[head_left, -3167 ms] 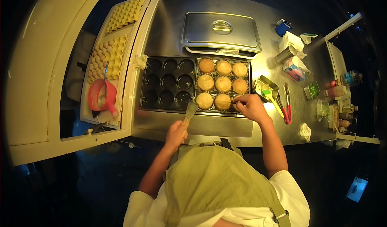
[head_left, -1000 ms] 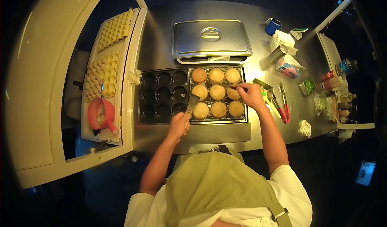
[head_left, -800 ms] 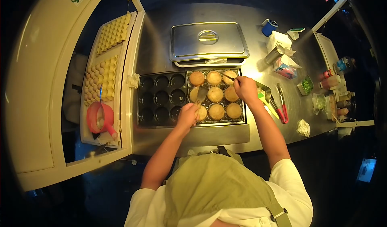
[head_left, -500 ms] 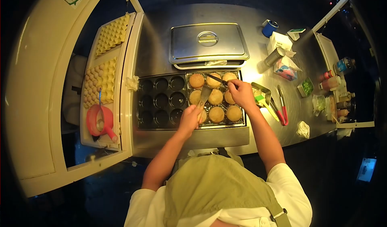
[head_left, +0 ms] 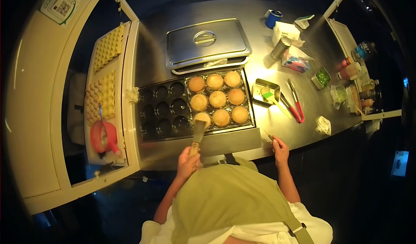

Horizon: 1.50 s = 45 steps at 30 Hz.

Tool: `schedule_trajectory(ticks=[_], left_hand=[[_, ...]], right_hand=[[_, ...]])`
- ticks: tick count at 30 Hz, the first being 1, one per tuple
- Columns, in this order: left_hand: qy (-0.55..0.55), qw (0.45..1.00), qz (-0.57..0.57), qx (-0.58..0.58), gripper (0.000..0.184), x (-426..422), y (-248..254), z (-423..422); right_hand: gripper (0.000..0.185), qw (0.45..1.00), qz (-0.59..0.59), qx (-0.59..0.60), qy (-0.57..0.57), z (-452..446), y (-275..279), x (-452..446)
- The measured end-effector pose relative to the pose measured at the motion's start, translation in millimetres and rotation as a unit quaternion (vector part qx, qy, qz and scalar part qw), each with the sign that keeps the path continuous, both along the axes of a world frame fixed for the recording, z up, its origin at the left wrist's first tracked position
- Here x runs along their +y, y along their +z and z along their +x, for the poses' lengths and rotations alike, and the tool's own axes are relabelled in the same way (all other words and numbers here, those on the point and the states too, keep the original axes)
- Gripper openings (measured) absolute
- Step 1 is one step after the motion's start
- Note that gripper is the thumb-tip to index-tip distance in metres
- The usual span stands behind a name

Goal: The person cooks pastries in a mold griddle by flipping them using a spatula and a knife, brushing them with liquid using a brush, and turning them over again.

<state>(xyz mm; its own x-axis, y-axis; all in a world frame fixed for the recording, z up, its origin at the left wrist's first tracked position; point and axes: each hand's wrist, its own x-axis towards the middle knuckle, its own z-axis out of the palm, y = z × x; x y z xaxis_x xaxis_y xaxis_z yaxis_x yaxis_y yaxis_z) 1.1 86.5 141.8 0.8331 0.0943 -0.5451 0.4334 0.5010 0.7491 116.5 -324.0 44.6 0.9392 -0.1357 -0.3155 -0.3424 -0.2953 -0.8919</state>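
Observation:
My left hand (head_left: 188,162) is closed round the wooden handle of a metal spatula (head_left: 199,131). The wide blade reaches over the front-left browned round cake (head_left: 202,119) and partly covers it; whether they touch I cannot tell. Rows of similar cakes (head_left: 217,99) fill the right half of a black griddle (head_left: 251,122), whose left half has bare round moulds (head_left: 163,109). Off the griddle's front-right corner, my right hand (head_left: 281,151) grips a thin knife-like tool (head_left: 271,137) by its dark end, its tip pointing up and left.
Behind the griddle stands a lidded steel pan (head_left: 206,49). To the right are a small tray (head_left: 258,97) with a green brush (head_left: 269,96), red-handled tongs (head_left: 297,107), a shaker (head_left: 281,47) and a tissue box (head_left: 296,60). Egg trays (head_left: 100,92) and a pink pot (head_left: 112,135) sit left.
Both hands have drawn back toward my body, the right one leaving the cakes for the counter's front edge. The spatula has moved down-left to the front-left cake. The camera view has shifted.

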Motion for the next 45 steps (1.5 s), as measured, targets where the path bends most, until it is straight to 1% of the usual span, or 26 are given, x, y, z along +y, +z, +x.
schedule_trajectory(ticks=[2,4,6,8,9,10,12,13,14,16,18,19,20,22,24,25,26,29,31,34,38,40,42,43,44,45], left_hand=[[0.018,1.000,-0.006,0.004,0.027,-5.1,5.2,-2.5],[0.041,0.998,0.046,-0.007,0.029,-12.4,9.7,-3.2],[0.040,0.996,0.073,0.000,0.030,-21.0,12.8,-5.5],[0.040,0.995,0.090,0.004,0.029,-29.1,17.1,-8.6],[0.041,0.995,0.093,0.001,0.029,-32.8,16.3,-11.1],[0.043,0.992,0.115,0.006,0.029,-36.4,14.0,-15.4],[0.056,0.988,0.140,0.012,0.029,-43.8,13.7,-23.5],[0.069,0.988,0.134,0.014,0.029,-46.9,14.3,-28.3],[0.082,0.988,0.129,0.016,0.029,-49.7,14.9,-33.1],[0.107,0.987,0.122,0.015,0.029,-56.6,9.4,-43.9],[0.132,0.985,0.114,0.014,0.029,-63.6,7.6,-56.1],[0.151,0.982,0.111,0.028,0.028,-68.2,8.1,-62.0],[0.167,0.979,0.104,0.042,0.027,-74.7,7.7,-67.0],[0.187,0.978,0.088,0.037,0.026,-81.7,9.2,-78.5],[0.204,0.976,0.074,0.028,0.026,-89.1,7.5,-85.5],[0.216,0.973,0.073,0.026,0.025,-92.0,5.7,-88.1],[0.230,0.970,0.073,0.025,0.024,-93.6,4.3,-90.5],[0.225,0.972,0.060,0.018,0.024,-94.8,-2.1,-92.7],[0.219,0.974,0.054,0.022,0.024,-93.7,-4.3,-92.6],[0.199,0.977,0.069,0.031,0.024,-83.5,-2.8,-80.6],[0.180,0.980,0.082,0.010,0.023,-65.9,-0.2,-61.1],[0.166,0.981,0.096,0.013,0.023,-60.9,1.4,-65.3],[0.172,0.981,0.085,0.007,0.022,-54.7,-2.3,-59.8],[0.171,0.982,0.083,0.010,0.022,-52.1,-2.1,-61.5],[0.169,0.982,0.082,0.015,0.022,-48.3,-0.6,-59.8],[0.169,0.982,0.081,0.021,0.022,-44.6,0.4,-57.8]], right_hand=[[0.032,1.000,-0.022,0.008,-0.017,-6.1,-1.2,-26.2],[0.028,0.963,-0.172,-0.205,0.013,-1.7,-10.7,-42.0],[0.030,0.972,-0.160,-0.172,-0.003,4.7,-10.8,-45.7],[0.032,0.912,-0.344,-0.219,0.040,16.9,-6.4,-38.5],[0.042,0.871,-0.397,-0.287,0.042,24.4,-7.8,-33.3],[0.042,0.871,-0.394,-0.291,0.042,33.3,-9.6,-25.9],[0.054,0.945,-0.222,-0.238,-0.023,53.6,-8.5,-3.8],[0.063,0.982,-0.009,-0.170,-0.078,66.7,-7.0,9.2],[0.063,0.983,-0.005,-0.171,-0.070,80.5,-4.9,15.9],[0.061,0.953,0.233,-0.096,-0.168,108.6,2.2,30.3],[0.053,0.962,0.197,-0.097,-0.162,127.3,46.6,52.7],[0.047,0.969,0.165,-0.126,-0.134,140.9,46.0,56.4],[0.040,0.973,0.054,-0.199,-0.108,174.4,-7.8,44.7],[0.036,0.930,-0.096,-0.348,-0.076,199.6,-6.8,54.7],[0.037,0.972,-0.122,-0.199,-0.009,204.2,30.7,51.6],[0.030,0.974,-0.142,-0.177,0.001,211.4,39.8,48.2],[0.028,0.960,-0.182,-0.210,0.029,210.2,58.0,44.7],[0.026,0.953,-0.175,-0.239,0.072,199.7,95.4,33.5],[0.022,0.944,-0.124,-0.293,0.090,179.6,120.7,32.6],[0.019,0.915,-0.127,-0.360,0.131,175.4,80.1,23.8],[0.020,0.905,-0.138,-0.392,0.096,166.0,60.2,13.0],[0.021,0.904,-0.170,-0.381,0.093,159.6,49.2,8.2],[0.022,0.946,-0.082,-0.312,0.040,154.9,65.7,17.0],[0.022,0.972,-0.027,-0.232,-0.009,150.3,72.6,23.2],[0.022,0.972,-0.028,-0.232,-0.009,151.5,72.3,23.1],[0.023,0.978,0.037,-0.197,-0.061,155.1,70.0,22.2]])
